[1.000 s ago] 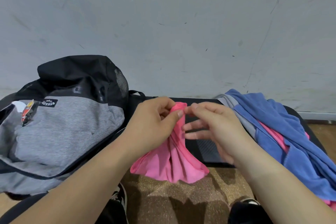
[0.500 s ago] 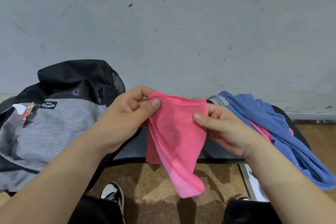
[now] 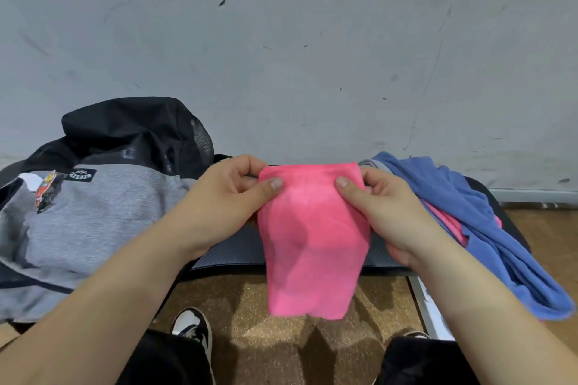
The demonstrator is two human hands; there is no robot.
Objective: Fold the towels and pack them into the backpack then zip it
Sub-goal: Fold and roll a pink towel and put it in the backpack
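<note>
The pink towel (image 3: pixel 312 244) hangs upright in the air between the two hands, in front of the dark worktop (image 3: pixel 228 248), and its lower end hangs free over the floor (image 3: pixel 281 341). The left grip (image 3: pixel 231 197) pinches the top left corner, with the thumb on the near face and curled fingers behind. The right grip (image 3: pixel 383 209) pinches the top right corner in the same way, so both are closed on the towel. The top edge runs taut and nearly level between them.

The cloth is bright pink and thin. A darker shape shows through its middle, and the upper centre looks paler. It is taller than it is wide, bows out a little below the hands and narrows again lower down. The bottom edge is uneven and hangs lower at the right.

The backpack (image 3: pixel 93 212) lies on the left of the worktop, grey in front and black on top, with a small black label and a coloured patch. Whether it is zipped cannot be told.

On the right a blue towel (image 3: pixel 453 206) is heaped just behind the right grip and drapes over the worktop's edge. More pink cloth (image 3: pixel 447 223) shows beneath it. A scuffed grey wall (image 3: pixel 281 56) stands behind. A black-and-white shoe (image 3: pixel 192 325) rests on the floor below.
</note>
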